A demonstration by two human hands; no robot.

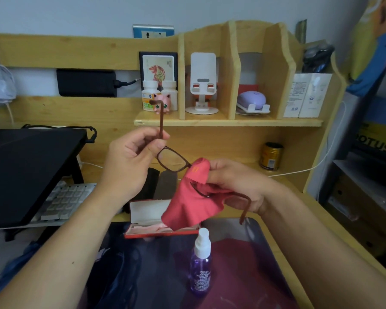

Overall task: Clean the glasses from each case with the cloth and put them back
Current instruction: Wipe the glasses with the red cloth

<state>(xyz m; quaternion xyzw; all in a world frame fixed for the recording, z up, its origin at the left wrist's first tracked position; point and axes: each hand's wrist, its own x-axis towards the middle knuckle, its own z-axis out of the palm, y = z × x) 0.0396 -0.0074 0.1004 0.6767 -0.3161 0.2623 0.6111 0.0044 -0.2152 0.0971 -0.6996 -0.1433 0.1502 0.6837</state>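
Brown-framed glasses (pixel 172 160) are held in the air above the desk. My left hand (pixel 129 161) pinches one temple arm near the hinge, the arm sticking upward. My right hand (pixel 234 181) wraps a red cloth (pixel 187 201) around the other lens, which is hidden by the cloth; the second temple arm hangs down to the right. Below them an open red glasses case (pixel 147 216) with a white lid lining lies on the desk. Two dark closed cases (pixel 163 184) lie behind it, partly hidden by my hands.
A purple spray bottle (pixel 201 262) stands upright on the dark desk mat (pixel 243 264) in front of the case. A black laptop stand (pixel 27 166) and a keyboard (pixel 65 202) sit to the left. A gold can (pixel 271 156) stands at the back right below the wooden shelf (pixel 227 122).
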